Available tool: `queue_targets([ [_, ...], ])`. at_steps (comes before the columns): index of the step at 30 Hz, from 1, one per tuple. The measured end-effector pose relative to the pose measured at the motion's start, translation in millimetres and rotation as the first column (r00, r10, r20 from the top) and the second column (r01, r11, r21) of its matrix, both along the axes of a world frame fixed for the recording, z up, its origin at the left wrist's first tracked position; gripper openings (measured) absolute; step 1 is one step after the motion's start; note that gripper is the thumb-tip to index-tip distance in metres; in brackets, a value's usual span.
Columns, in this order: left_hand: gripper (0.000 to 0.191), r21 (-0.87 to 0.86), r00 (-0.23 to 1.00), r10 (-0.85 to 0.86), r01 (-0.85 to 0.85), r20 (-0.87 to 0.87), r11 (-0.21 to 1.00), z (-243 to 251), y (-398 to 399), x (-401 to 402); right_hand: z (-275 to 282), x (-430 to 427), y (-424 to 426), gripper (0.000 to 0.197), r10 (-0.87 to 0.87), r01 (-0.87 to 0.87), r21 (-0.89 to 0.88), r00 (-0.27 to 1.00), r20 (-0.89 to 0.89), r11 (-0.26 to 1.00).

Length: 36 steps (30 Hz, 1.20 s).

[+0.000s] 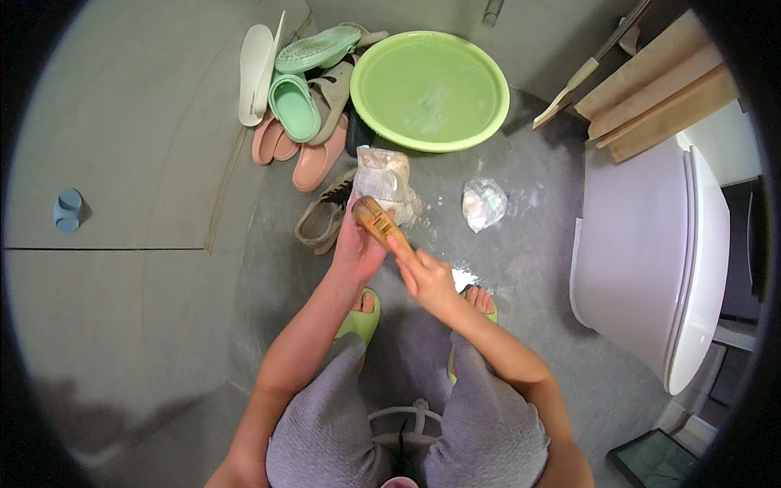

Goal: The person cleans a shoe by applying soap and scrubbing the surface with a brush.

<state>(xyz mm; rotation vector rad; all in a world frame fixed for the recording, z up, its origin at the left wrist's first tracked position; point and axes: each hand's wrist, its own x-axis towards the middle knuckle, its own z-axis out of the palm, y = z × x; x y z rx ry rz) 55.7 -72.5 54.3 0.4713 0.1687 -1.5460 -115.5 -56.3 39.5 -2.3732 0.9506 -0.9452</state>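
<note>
My right hand [428,277] grips a wooden-backed brush [381,226], its head pressed against or just over the shoe in my other hand. My left hand [356,244] holds a light-coloured, wet-looking shoe [381,180] from its left side, partly hidden behind the brush. The bristles are not visible. Just left of it, a grey-beige sneaker with black laces [323,219] rests on the floor. To the right lies a crumpled clear plastic bag with white contents [484,204].
A green basin [430,91] with a little whitish liquid stands ahead. Clogs and slippers [294,107] and white insoles [256,73] are heaped beside it. At right are a toilet [634,256], a brush or squeegee [567,91] and hanging brown cloth [659,91]. My green-slippered feet flank my hands.
</note>
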Motion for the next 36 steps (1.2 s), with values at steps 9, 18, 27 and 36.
queue_targets([
  [9,0.046,0.117,0.988,0.061,-0.078,0.140,0.990,10.2,2.9,-19.9,25.7,10.9,-8.3,0.055,-0.211,0.092,0.418,0.945,0.248,0.904],
  [18,0.045,0.136,0.972,-0.010,-0.023,0.236,0.990,2.6,6.2,-21.4,51.4,17.1,-12.0,0.056,-0.245,0.155,0.685,0.969,0.035,0.712],
  [27,0.038,0.149,0.972,0.008,-0.045,0.235,0.988,20.0,5.1,-38.6,51.1,9.1,-32.1,0.057,-0.223,0.174,0.369,0.970,0.095,0.913],
  [36,0.040,0.177,0.970,-0.025,-0.019,0.242,0.984,26.4,7.9,-41.7,43.2,1.2,-43.1,0.058,-0.230,0.217,0.268,0.973,0.020,0.939],
])
